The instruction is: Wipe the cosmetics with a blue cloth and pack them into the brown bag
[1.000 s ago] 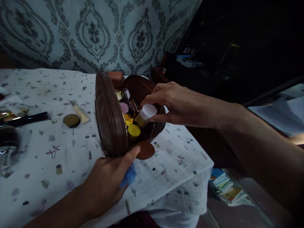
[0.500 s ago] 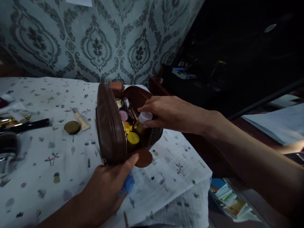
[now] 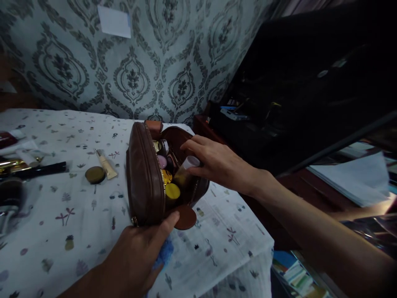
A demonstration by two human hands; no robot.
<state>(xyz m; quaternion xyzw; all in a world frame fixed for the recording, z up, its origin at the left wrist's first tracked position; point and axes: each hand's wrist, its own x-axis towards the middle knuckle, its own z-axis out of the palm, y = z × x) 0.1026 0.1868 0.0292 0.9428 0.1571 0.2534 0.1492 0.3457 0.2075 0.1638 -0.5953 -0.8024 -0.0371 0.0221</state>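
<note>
A brown zip-up makeup bag [image 3: 145, 182] stands unzipped on the cloth-covered table. Inside are a small container with a yellow lid [image 3: 172, 191], a pink round item [image 3: 161, 162] and several other small cosmetics. My right hand [image 3: 211, 159] reaches into the opening, fingers closed around a small bottle with a whitish cap [image 3: 191, 162], which leans in the bag. At the near end, my left hand [image 3: 141, 248] grips the bag, thumb pressed on its round brown leather tab [image 3: 186, 217]. Something blue and fluffy [image 3: 165, 252] shows beneath that hand; whether it is held is unclear.
Left of the bag lie a dark round compact [image 3: 94, 175] and a beige tube [image 3: 106, 164]. Further left are a black stick-shaped item [image 3: 46, 169] and other cosmetics. A large black screen-like panel [image 3: 304, 82] tilts at the right, beyond the table edge.
The view has tipped up slightly, so the bag appears lower. Both hands keep their places on the bag and bottle, and the bottle tilts a little more.
</note>
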